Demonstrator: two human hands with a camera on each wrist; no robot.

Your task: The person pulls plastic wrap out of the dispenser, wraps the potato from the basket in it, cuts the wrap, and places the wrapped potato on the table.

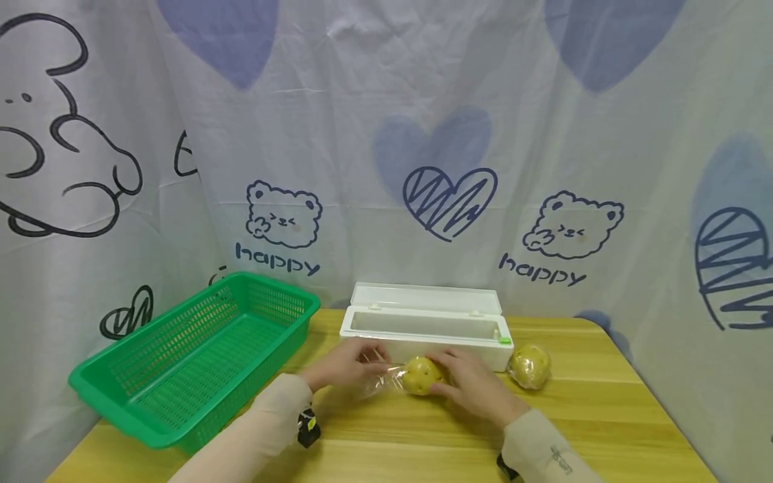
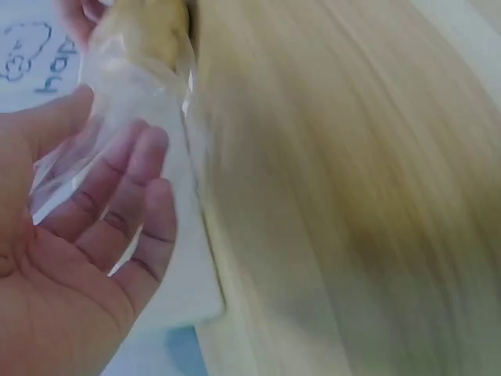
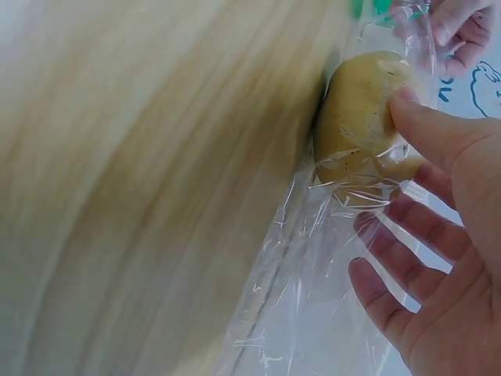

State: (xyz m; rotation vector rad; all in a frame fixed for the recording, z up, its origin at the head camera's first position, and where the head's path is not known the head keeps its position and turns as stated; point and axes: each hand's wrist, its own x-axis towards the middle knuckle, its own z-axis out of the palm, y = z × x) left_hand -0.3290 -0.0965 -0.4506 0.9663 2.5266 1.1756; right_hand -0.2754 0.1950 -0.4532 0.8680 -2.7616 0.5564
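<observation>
A yellow potato (image 1: 419,376) lies on the table in front of the white box, with clear plastic film (image 3: 344,192) around it. My right hand (image 1: 474,386) holds the potato, its thumb pressed on the near side in the right wrist view and the index finger partly hidden behind it. Its other fingers are spread over loose film. To the left, my left hand (image 1: 353,362) is at the film's other end. In the left wrist view, film (image 2: 133,78) stretches from the potato to that hand, whose thumb and loosely bent fingers stand apart.
Behind the hands stands a long white box (image 1: 423,349) with its lid raised. A second film-wrapped potato (image 1: 530,367) lies on the table right of it. At the left is a green slatted basket (image 1: 199,362). A printed curtain (image 1: 362,154) hangs behind the wooden table (image 1: 386,443).
</observation>
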